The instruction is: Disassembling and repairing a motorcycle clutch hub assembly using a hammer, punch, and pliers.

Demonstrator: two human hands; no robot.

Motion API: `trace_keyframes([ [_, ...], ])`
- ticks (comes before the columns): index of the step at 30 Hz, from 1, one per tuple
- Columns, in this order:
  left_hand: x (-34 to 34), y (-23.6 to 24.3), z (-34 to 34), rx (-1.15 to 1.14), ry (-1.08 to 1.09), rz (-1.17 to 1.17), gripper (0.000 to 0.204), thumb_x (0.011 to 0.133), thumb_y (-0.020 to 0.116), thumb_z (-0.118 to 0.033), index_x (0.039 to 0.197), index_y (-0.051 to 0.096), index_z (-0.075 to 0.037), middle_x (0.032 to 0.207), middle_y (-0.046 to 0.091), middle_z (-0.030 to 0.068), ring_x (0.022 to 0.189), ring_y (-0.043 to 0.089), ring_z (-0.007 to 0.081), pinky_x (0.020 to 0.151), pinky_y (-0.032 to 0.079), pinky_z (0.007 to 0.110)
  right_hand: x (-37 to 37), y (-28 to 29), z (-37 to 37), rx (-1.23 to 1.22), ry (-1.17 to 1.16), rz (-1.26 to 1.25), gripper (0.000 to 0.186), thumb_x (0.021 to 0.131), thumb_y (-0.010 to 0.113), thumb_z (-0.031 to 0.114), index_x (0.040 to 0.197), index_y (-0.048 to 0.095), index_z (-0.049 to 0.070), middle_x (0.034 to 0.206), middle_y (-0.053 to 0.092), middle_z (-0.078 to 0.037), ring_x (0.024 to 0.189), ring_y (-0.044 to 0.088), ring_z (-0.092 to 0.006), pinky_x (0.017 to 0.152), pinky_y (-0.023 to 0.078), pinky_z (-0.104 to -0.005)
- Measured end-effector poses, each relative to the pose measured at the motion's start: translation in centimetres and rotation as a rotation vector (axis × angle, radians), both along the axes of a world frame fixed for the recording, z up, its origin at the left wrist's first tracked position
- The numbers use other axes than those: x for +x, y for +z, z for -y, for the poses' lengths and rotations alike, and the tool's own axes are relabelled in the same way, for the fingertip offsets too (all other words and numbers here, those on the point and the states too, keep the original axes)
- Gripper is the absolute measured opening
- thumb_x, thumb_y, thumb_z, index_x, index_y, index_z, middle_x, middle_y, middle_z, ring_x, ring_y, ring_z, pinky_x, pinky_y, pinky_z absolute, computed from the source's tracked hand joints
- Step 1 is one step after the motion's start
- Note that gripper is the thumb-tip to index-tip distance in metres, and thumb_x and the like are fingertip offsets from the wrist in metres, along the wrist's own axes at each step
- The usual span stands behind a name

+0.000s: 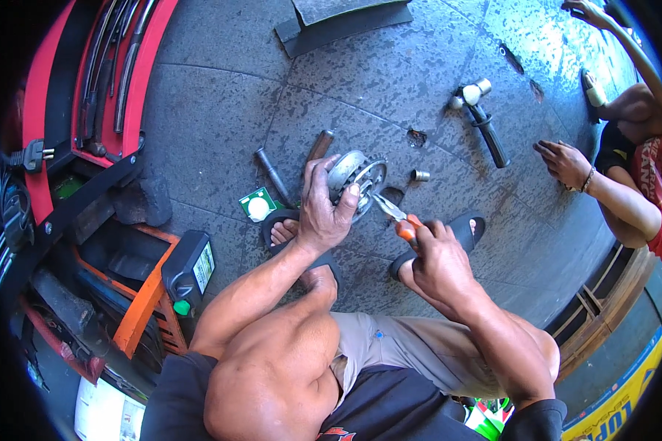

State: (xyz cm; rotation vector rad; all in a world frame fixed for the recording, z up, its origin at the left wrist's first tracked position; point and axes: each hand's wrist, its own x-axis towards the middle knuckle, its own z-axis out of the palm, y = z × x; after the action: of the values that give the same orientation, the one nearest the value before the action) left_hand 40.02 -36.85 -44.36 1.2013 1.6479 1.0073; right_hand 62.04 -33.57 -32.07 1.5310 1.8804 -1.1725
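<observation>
My left hand grips a round metal hub, its fingers wrapped over the rim and the thumb on the open face. In my right hand is a pair of pliers with orange handles, the jaws pointing at the hub's face. Whether the jaw tips touch the hub, I cannot tell. Just left of the hub lie a metal rod and a brownish metal tube. A small metal sleeve rests on the floor to the hub's right.
A ball-peen hammer lies at the right. Beyond it a co-worker's hand reaches in. On the left stand a red tool rack and a dark bottle with a green cap. A green-and-white packet lies near my left foot.
</observation>
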Motion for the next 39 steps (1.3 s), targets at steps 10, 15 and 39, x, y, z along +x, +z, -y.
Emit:
trace_keyframes([
  [10, -2.6, 1.2, -0.1, 0.033, 0.097, 0.372, 0.079, 0.093, 0.060, -0.060, 0.133, 0.049, 0.007, 0.127, 0.049, 0.0171, 0.119, 0.051, 0.0256, 0.103, 0.043, 0.040, 2.9, -0.4, 1.8, -1.400, -1.377, -0.902, 0.038, 0.079, 0.062, 0.006, 0.116, 0.063, -0.002, 0.140, 0.054, -0.032, 0.128, 0.057, -0.0470, 0.107, 0.047, -0.0638],
  [15, -3.5, 3.0, -1.3, 0.116, 0.117, 0.329, 0.080, 0.091, 0.061, -0.060, 0.134, 0.049, 0.007, 0.125, 0.048, 0.0174, 0.118, 0.050, 0.0262, 0.102, 0.043, 0.041, 1.5, -0.7, 1.6, -1.449, -1.411, -0.999, 0.039, 0.078, 0.060, 0.000, 0.118, 0.061, -0.003, 0.141, 0.052, -0.033, 0.129, 0.056, -0.0482, 0.107, 0.047, -0.0650],
  [39, -3.5, 4.8, -1.9, 0.344, 0.030, -0.027, 0.076, 0.090, 0.064, -0.055, 0.135, 0.050, 0.005, 0.122, 0.050, 0.0206, 0.113, 0.052, 0.0313, 0.098, 0.045, 0.045, -2.9, 2.2, -0.3, -1.115, -1.250, -0.748, 0.035, 0.078, 0.057, -0.002, 0.113, 0.053, 0.004, 0.095, 0.062, -0.013, 0.071, 0.060, -0.0235, 0.061, 0.051, -0.0353],
])
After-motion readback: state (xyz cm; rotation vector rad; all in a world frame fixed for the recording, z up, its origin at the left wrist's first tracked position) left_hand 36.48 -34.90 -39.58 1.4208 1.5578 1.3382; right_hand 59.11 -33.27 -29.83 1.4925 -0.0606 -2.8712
